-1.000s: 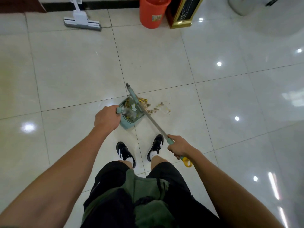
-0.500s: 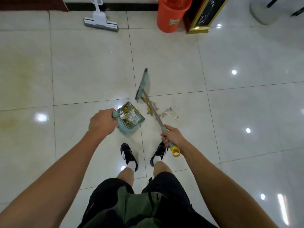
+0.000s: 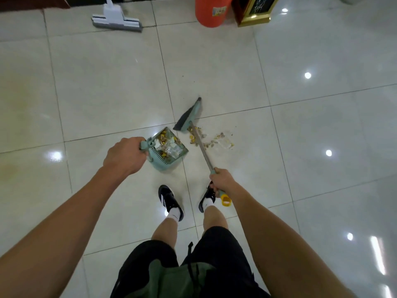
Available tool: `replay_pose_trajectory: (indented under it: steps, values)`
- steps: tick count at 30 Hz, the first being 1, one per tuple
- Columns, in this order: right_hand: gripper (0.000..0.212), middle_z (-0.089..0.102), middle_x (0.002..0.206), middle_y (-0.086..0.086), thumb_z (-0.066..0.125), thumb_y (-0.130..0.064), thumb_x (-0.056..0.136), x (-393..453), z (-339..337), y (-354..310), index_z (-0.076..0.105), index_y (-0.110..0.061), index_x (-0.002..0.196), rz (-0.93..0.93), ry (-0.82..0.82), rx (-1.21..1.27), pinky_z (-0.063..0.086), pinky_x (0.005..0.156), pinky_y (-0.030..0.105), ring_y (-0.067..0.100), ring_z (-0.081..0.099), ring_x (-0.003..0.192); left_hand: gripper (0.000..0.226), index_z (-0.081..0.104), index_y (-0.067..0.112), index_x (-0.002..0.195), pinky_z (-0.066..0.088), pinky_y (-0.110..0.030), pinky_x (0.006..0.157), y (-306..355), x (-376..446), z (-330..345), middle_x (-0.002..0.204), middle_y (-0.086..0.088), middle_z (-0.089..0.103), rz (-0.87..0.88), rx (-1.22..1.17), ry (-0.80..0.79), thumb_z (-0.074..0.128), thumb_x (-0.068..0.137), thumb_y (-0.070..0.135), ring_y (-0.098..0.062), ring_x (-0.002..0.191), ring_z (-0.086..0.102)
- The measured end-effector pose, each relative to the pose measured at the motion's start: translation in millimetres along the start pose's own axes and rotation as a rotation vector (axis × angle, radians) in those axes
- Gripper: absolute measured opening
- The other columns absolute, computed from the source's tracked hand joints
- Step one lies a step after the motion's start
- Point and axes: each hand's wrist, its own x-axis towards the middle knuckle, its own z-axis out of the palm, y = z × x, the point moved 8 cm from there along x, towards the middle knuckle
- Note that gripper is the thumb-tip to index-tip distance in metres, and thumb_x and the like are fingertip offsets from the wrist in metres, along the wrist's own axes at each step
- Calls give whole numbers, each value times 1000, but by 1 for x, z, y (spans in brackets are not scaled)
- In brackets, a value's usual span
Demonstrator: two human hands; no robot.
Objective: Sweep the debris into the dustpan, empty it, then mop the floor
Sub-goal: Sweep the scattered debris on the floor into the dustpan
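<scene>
A teal dustpan (image 3: pixel 155 163) rests on the tiled floor, partly filled with yellow and brown scraps and clear wrappers. My left hand (image 3: pixel 124 154) grips its handle from the left. A teal broom (image 3: pixel 189 116) with a metal shaft stands with its head just beyond the pan's far right corner. My right hand (image 3: pixel 222 181) holds the shaft near its yellow end cap. Loose debris (image 3: pixel 211 139) lies on the floor right of the pan, under and beside the shaft, with a clear wrapper at its right edge.
A white and grey flat mop (image 3: pixel 117 20) lies on the floor at the back left. An orange bucket (image 3: pixel 212 11) and a gold-framed dark stand (image 3: pixel 255 11) sit at the back. My two black shoes (image 3: pixel 169 200) stand just behind the pan.
The broom head has swung from over the dustpan out to the far side of the debris. My right hand moved up the shaft's end a little. The dustpan stayed put.
</scene>
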Motion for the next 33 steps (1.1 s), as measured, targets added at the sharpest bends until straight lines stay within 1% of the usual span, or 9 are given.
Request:
replay_pose_trajectory:
  steps: [3,7,10,15,20,25,28,31,33]
  values:
    - [49,58,86,9,49,-11,94,-13,-9,30,48,-8,143,-5,57,-50,47,48,27,16,52,55,15,56,29,75,44,-33,62,12,-1,-6,80,1,61,55,53,-14,58,90,28,-26,69,57]
    - [42,56,75,9,45,-8,98,-33,-13,66,49,-8,139,53,56,17,43,53,29,16,51,54,9,59,31,82,42,-33,63,31,-1,-11,72,7,51,123,84,-22,62,90,30,-26,69,54]
    - [40,56,74,11,46,-9,98,-43,-20,80,51,-6,138,67,78,67,43,55,29,17,50,54,6,61,32,87,43,-33,65,50,-4,-10,77,3,55,193,128,-36,62,91,28,-30,74,56]
    - [42,50,71,11,47,-14,98,-56,-40,84,52,-11,140,8,130,152,42,48,28,18,43,51,14,66,30,93,45,-33,67,75,-10,-9,83,0,62,261,180,-50,57,90,19,-29,77,58]
    - [46,56,80,7,40,-26,102,-71,-65,100,46,-26,147,-24,268,94,43,44,24,19,48,54,13,65,30,93,43,-33,66,79,-6,-9,84,-1,61,260,202,-44,59,89,19,-30,76,56]
    - [56,61,113,8,43,-14,96,-77,-91,115,41,-29,150,-49,399,-69,58,49,31,24,67,65,10,63,31,89,46,-34,65,83,-5,-3,79,0,61,266,235,-38,56,93,25,-29,73,59]
    - [61,55,117,10,46,-3,89,-69,-107,117,42,-18,148,-4,413,-59,58,50,34,31,68,75,11,64,30,90,46,-33,65,87,-6,1,78,0,61,271,246,-42,57,91,23,-30,74,60]
    - [40,57,107,13,44,-2,84,-59,-118,109,52,-5,124,22,425,-174,60,61,40,33,65,76,10,64,31,92,45,-32,64,92,-6,6,80,0,61,277,265,-52,58,90,24,-30,75,61]
    - [33,58,107,17,44,-3,85,-51,-116,106,53,-2,116,36,391,-247,55,57,35,32,63,74,10,64,31,94,46,-32,64,96,-6,8,81,-1,62,289,283,-47,56,92,25,-30,75,61]
